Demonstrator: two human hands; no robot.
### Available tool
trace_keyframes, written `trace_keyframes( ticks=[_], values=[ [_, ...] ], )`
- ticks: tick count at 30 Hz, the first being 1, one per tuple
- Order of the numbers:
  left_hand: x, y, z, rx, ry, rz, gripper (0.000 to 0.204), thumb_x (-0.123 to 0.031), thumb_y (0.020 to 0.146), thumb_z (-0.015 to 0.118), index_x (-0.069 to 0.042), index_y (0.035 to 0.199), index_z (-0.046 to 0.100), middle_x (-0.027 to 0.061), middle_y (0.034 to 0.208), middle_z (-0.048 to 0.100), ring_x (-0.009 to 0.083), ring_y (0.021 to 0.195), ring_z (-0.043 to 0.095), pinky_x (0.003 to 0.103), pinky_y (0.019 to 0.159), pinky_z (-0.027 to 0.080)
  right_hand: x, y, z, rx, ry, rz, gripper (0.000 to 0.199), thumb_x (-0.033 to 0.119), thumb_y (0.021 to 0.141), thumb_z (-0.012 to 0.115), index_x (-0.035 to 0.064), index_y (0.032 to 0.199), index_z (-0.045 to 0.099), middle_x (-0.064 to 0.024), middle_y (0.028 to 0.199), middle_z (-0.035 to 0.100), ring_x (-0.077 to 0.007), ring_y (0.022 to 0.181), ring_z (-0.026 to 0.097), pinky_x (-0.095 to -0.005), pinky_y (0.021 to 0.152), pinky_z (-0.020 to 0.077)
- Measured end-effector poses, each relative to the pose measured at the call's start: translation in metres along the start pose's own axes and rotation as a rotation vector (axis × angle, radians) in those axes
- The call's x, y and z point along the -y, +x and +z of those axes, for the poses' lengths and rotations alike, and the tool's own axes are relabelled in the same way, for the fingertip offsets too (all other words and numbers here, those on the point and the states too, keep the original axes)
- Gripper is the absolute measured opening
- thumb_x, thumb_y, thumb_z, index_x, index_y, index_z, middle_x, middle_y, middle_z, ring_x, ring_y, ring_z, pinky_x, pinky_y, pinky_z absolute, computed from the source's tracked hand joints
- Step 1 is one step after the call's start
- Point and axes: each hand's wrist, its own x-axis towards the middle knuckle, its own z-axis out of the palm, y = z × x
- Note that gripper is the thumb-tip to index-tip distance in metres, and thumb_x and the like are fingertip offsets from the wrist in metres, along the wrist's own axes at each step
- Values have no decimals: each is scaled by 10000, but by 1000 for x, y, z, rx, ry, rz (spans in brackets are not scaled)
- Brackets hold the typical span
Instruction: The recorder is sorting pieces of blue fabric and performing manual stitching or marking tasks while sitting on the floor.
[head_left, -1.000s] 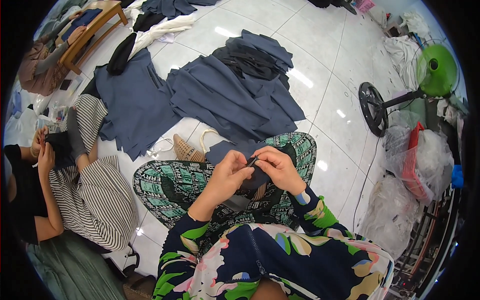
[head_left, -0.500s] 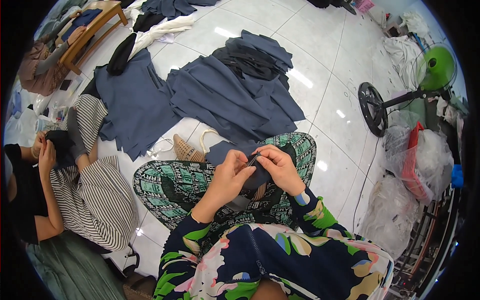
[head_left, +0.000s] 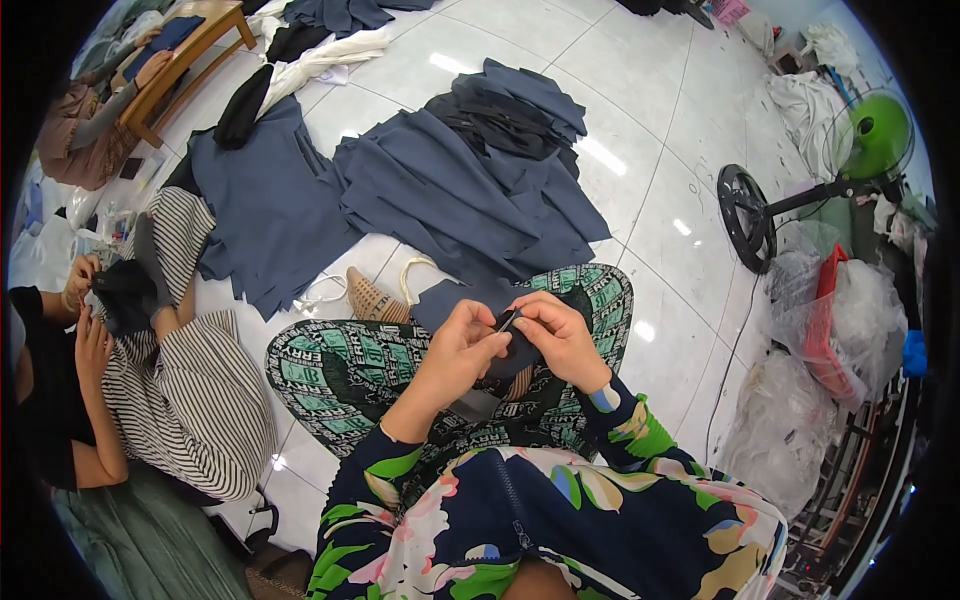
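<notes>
Over my lap, my left hand (head_left: 462, 348) and my right hand (head_left: 558, 338) meet at a dark blue-grey piece of cloth (head_left: 515, 358). Both hands pinch it with thumb and fingertips. A short, thin, dark strip with a light edge (head_left: 509, 318) shows between the fingertips; whether it is a fold of the cloth or a small tool I cannot make out. More blue-grey cloth (head_left: 440, 303) lies just beyond my left hand, beside a patterned tan cloth (head_left: 376, 300).
Stacked blue-grey cloth pieces (head_left: 440, 200) spread over the tiled floor ahead. A person at the left handles black cloth (head_left: 125, 295); another sits by a wooden bench (head_left: 190, 70). On the right stand a green fan (head_left: 880, 135), its cable, a red basket (head_left: 828, 320) and plastic bags (head_left: 785, 430).
My hands stay almost in place, with only a slight shift of the fingertips on the cloth. At the left, the other person's hands and black cloth have moved a little.
</notes>
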Motion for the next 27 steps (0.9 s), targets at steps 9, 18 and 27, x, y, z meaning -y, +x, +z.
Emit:
trace_keyframes(
  ticks=[9,18,27],
  values=[
    [-5,-1,-3,85,-220,-103,235,-98,892,607,-84,1011,404,76,739,579,45,491,416,163,419,290,5,-2,-4,32,113,62,97,43,886,564,-46,878,600,-69,1007,574,-107,858,548,-218,753,441],
    [5,-1,0,-24,185,90,264,-97,885,616,-73,1021,390,64,745,585,45,521,433,176,445,326,2,-1,-1,16,86,100,107,54,889,560,-44,892,603,-79,1007,584,-142,916,558,-251,809,438],
    [-1,-1,1,-17,59,-9,256,-98,887,611,-74,1014,391,65,740,584,48,520,438,174,443,325,0,0,-1,14,16,35,96,48,885,558,-41,893,594,-75,1017,574,-116,852,549,-228,732,439]
  ],
)
